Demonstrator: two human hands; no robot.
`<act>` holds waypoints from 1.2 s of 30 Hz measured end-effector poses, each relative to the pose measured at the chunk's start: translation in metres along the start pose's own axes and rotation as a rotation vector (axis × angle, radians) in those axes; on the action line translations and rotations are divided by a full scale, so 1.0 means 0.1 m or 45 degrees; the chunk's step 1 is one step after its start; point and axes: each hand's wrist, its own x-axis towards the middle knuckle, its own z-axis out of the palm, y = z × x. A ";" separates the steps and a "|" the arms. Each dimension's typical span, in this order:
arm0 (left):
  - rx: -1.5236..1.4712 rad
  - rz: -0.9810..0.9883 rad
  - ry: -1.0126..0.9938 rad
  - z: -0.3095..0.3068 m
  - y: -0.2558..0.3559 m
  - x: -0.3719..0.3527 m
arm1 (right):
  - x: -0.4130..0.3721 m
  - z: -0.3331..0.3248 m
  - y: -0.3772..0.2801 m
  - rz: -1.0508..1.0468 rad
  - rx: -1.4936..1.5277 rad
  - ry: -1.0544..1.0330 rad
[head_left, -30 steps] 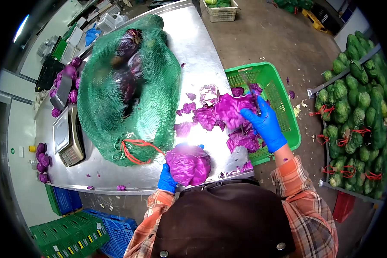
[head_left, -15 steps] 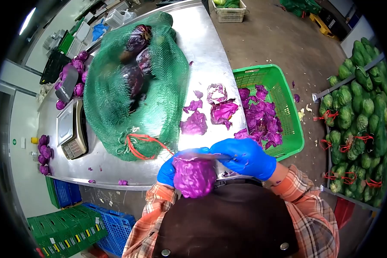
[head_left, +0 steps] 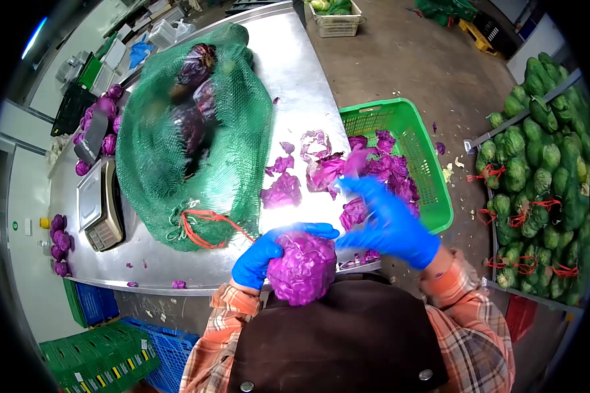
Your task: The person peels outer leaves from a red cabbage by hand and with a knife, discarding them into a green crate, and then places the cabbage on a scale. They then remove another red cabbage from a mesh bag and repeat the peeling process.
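Observation:
Both hands wear blue gloves. My left hand (head_left: 261, 257) is wrapped round the left and far sides of a purple cabbage (head_left: 303, 268), held against the dark apron at the table's near edge. To its right, my right hand (head_left: 390, 223) is raised with its fingers spread, blurred by motion. A purple leaf (head_left: 356, 160), also blurred, is in the air just beyond those fingertips. Loose purple leaves (head_left: 282, 191) lie on the metal table (head_left: 295, 78). A green crate (head_left: 436, 177) at the table's right side holds many more leaves.
A green mesh bag (head_left: 242, 131) with dark cabbages lies on the table, its red tie towards me. Left of it stand a scale (head_left: 103, 206) and piles of purple cabbages (head_left: 60, 245). Green vegetables (head_left: 544, 177) fill a rack at the right. Crates (head_left: 105, 357) stand lower left.
My right hand has moved off the cabbage, opened and shifted slightly right. A leaf now flies beyond it. My left hand still holds the cabbage. The whole view has shifted slightly.

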 end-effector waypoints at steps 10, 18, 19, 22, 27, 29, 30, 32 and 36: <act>0.652 0.310 0.415 -0.15 -0.13 -0.27 | -0.17 0.55 0.34 0.356 0.688 -0.204; 0.502 0.037 0.257 -0.06 -0.04 -0.16 | -0.04 0.31 0.45 0.742 0.846 -0.222; 0.505 0.031 0.242 -0.06 -0.03 -0.15 | -0.03 0.28 0.44 0.768 0.853 -0.217; 0.651 -0.056 0.207 -0.16 -0.07 -0.15 | -0.11 0.27 0.53 0.745 0.729 -0.173; 0.477 0.055 -0.010 -0.09 -0.03 -0.07 | 0.01 -0.23 0.48 0.740 0.997 -0.067; 0.395 0.060 -0.015 -0.15 -0.10 -0.08 | 0.09 -0.46 0.52 0.651 0.462 0.050; 0.419 0.035 0.001 -0.14 -0.10 -0.08 | 0.10 -0.40 0.60 0.304 0.046 0.136; 0.428 -0.069 0.172 -0.11 -0.14 -0.05 | 0.06 -0.10 0.52 0.160 0.091 -0.073; 0.530 -0.056 0.360 -0.15 -0.27 -0.11 | -0.14 0.59 0.53 -0.015 0.219 -0.257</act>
